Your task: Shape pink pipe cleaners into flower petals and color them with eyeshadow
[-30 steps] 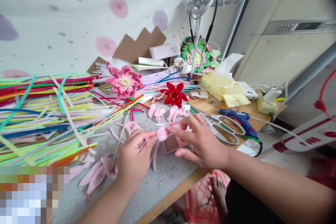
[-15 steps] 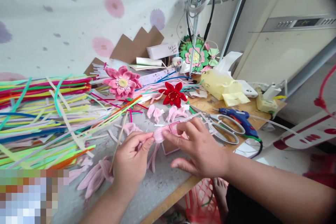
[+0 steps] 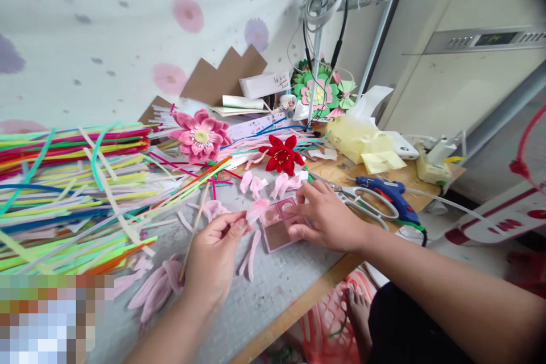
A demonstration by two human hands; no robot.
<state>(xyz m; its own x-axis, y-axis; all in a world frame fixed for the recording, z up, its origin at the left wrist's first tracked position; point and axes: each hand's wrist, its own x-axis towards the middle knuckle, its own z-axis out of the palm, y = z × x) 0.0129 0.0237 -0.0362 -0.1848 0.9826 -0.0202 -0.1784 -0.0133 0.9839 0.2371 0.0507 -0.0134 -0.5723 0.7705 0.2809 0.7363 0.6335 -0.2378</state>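
Observation:
Between the thumb and fingers of my left hand (image 3: 219, 247) is a pale pink fuzzy petal (image 3: 257, 210), its rounded end pointing up and to the right. My right hand (image 3: 326, 216) hovers over or touches the right side of a small pink powder palette (image 3: 275, 239); its fingers are apart and bent, and I see nothing in them. Round pans show in the palette's upper half, partly covered by my fingers. Loose pink strips (image 3: 251, 256) lie just left of it. Behind it are several finished pink petals (image 3: 284, 183).
Bundles of coloured pipe cleaners (image 3: 72, 199) cover the left side. A pink flower (image 3: 201, 135) and a red flower (image 3: 282, 154) stand at the back. Scissors (image 3: 371, 202) and a blue glue gun (image 3: 390, 196) lie to the right. A thin wooden stick (image 3: 196, 227) lies beside my left hand.
My right hand has drawn off the pink petal and moved right to the palette, uncovering more of it. My left hand still holds the petal, now tilted upward.

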